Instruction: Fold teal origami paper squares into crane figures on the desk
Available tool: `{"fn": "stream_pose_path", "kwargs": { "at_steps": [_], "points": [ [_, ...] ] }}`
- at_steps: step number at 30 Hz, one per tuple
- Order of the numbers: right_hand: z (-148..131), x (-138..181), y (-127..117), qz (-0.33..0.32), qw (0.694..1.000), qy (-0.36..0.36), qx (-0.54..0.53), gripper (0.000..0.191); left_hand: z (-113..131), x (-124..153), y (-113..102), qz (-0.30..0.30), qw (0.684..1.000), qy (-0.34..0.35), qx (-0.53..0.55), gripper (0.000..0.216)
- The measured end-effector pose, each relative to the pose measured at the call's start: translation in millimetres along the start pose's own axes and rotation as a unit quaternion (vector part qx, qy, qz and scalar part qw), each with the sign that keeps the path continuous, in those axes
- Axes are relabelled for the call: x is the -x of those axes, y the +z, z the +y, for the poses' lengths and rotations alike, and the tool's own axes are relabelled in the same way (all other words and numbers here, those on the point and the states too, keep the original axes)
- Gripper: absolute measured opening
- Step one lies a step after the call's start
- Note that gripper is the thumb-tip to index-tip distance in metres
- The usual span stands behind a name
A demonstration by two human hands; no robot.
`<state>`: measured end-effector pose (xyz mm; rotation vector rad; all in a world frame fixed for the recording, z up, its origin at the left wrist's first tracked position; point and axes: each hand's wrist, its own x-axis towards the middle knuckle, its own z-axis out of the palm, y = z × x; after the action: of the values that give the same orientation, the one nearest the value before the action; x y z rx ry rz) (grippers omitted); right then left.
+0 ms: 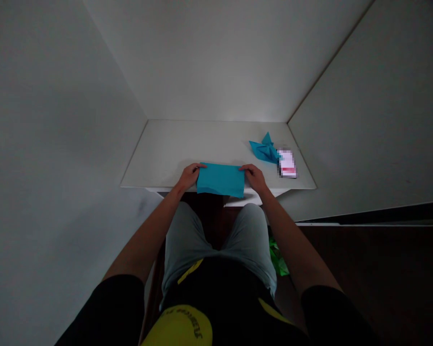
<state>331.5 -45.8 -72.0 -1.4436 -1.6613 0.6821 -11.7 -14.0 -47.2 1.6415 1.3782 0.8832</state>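
Note:
A blue sheet of paper (221, 179), wider than it is deep, is stretched between my two hands at the front edge of the white desk (187, 139). My left hand (190, 176) pinches its upper left corner. At the upper right corner, my right hand (253, 177) grips the paper the same way, thumb and fingers closed. The sheet's lower edge looks slightly wavy and hangs past the desk edge above my lap. Whether the paper is folded double I cannot tell.
A folded blue paper figure (265, 150) rests at the desk's right, touching or overlapping a phone (287, 162) with a blurred-out screen. Walls enclose the desk at the left, back and right. Green crumpled material (278, 258) lies low beside my right leg.

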Motion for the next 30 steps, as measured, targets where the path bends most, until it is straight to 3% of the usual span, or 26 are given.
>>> {"fn": "stream_pose_path", "kwargs": {
  "at_steps": [4, 7, 10, 12, 15, 18, 22, 25, 30],
  "points": [
    [5, -3, 3, -0.001, 1.000, -0.018, -0.016, 0.038, 6, 0, -1, 0.021, 0.997, -0.013, -0.076, 0.045],
    [7, -4, 9, -0.014, 0.999, -0.041, -0.018, 0.038, 19, 10, 13, 0.068, 0.968, 0.044, -0.236, 0.041],
    [11, -5, 14, -0.030, 0.998, -0.058, -0.001, 0.052, 34, 20, 39, -0.024, 0.925, 0.156, -0.345, 0.053],
    [13, -5, 16, -0.033, 0.996, -0.072, 0.032, 0.058, 42, 24, 58, -0.102, 0.902, 0.181, -0.377, 0.061],
    [12, -4, 18, -0.018, 0.989, -0.087, 0.115, 0.054, 47, 25, 76, -0.137, 0.892, 0.155, -0.403, 0.074],
    [3, 0, 22, -0.018, 0.975, -0.090, 0.203, 0.048, 46, 26, 84, -0.110, 0.889, 0.146, -0.420, 0.077],
    [-14, 6, 28, -0.070, 0.952, -0.091, 0.284, 0.050, 45, 27, 89, -0.084, 0.889, 0.133, -0.430, 0.087],
    [-20, 10, 28, -0.097, 0.940, -0.101, 0.312, 0.055, 40, 22, 86, -0.078, 0.893, 0.114, -0.428, 0.090],
    [-18, 12, 29, -0.093, 0.936, -0.084, 0.328, 0.068, 23, 7, 59, -0.046, 0.900, 0.058, -0.431, 0.088]
  ]
}}
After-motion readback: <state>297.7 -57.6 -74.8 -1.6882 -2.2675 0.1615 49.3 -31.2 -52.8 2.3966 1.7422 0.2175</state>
